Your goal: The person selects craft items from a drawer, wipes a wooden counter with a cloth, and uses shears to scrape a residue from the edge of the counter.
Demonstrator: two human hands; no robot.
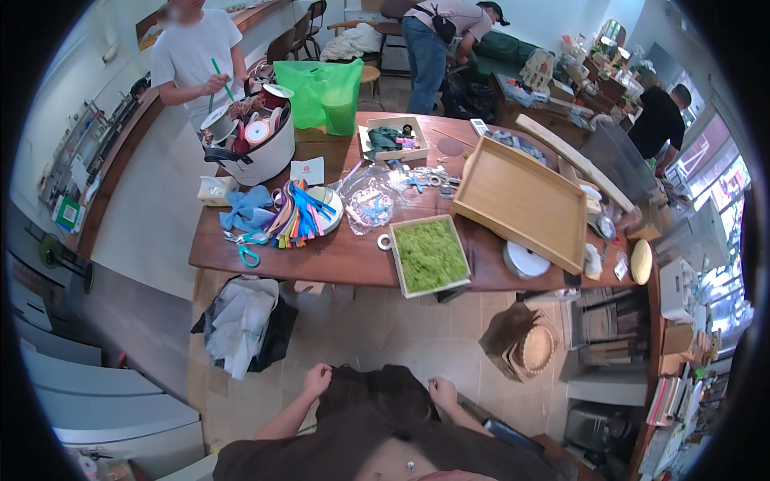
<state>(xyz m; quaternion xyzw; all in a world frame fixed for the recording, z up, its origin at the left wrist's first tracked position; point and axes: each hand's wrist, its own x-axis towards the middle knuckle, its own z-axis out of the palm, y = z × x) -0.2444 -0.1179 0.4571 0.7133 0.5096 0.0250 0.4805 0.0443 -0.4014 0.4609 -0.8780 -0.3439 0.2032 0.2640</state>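
My left hand (319,379), fingers curled, is beside the dark cloth at my waist; whether it grips the cloth is unclear. On the other side of that cloth is my right hand (443,391), also loosely curled. Before me, a box of green moss (432,255) lies at the near edge of the wooden table (337,267). Left of it are teal-handled scissors (246,246), a fan of colored ribbons (298,216) and a blue bow (246,207). A tilted wooden tray (523,201) rests on things at the right.
A lined waste bin (243,324) and a woven basket (535,349) stand on the floor. A white tub of ribbon spools (258,147) and a green plastic bag (322,96) are on the table. Several people are beyond it, one holding a green strip.
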